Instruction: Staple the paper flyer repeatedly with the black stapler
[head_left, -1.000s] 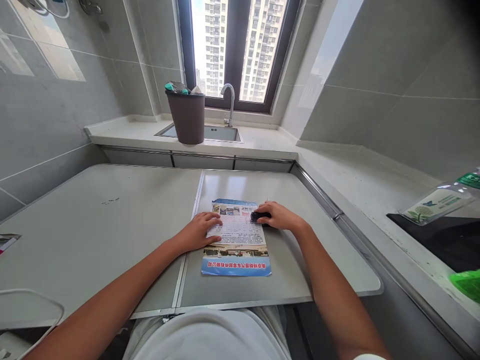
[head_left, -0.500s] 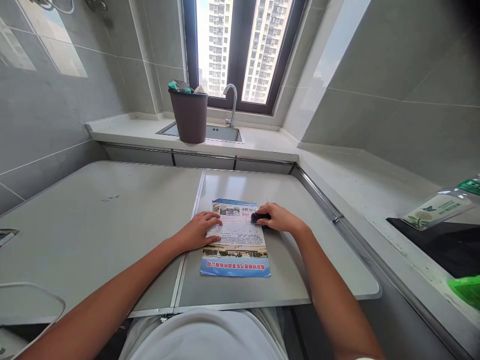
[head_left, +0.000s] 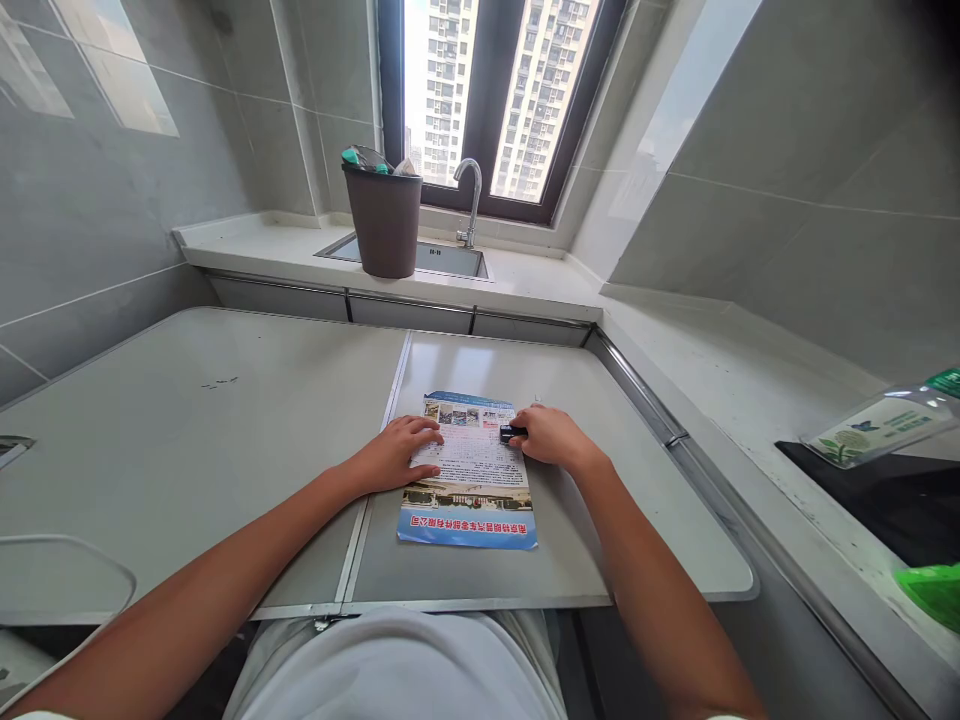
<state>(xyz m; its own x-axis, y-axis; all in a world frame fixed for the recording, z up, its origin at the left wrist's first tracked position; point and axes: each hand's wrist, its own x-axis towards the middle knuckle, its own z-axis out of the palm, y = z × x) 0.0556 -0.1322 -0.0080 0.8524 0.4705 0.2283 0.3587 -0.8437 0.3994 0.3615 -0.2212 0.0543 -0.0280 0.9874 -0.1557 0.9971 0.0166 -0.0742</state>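
Note:
A printed leaflet (head_left: 469,498) with blue bands and small photos lies on the folding table, its printing upside down to me. My left hand (head_left: 401,453) rests on its left edge with the fingers spread, pressing it flat. At the right edge, my right hand (head_left: 553,437) is wrapped around a small black stapler (head_left: 509,434). The stapler's front end reaches over the leaflet's edge; the rest of it is hidden beneath my palm and fingers.
The pale table (head_left: 225,450) has a metal seam down its middle. Beyond it stand a brown bin (head_left: 384,225), a sink (head_left: 454,260) and a faucet (head_left: 472,200). A clear bottle (head_left: 874,430) lies on the right counter near a green object (head_left: 930,592). A white cable (head_left: 90,548) curves at left.
My right hand has closed further over the stapler, and less of the stapler's dark body shows. The left hand stays on the leaflet. The camera view has shifted slightly.

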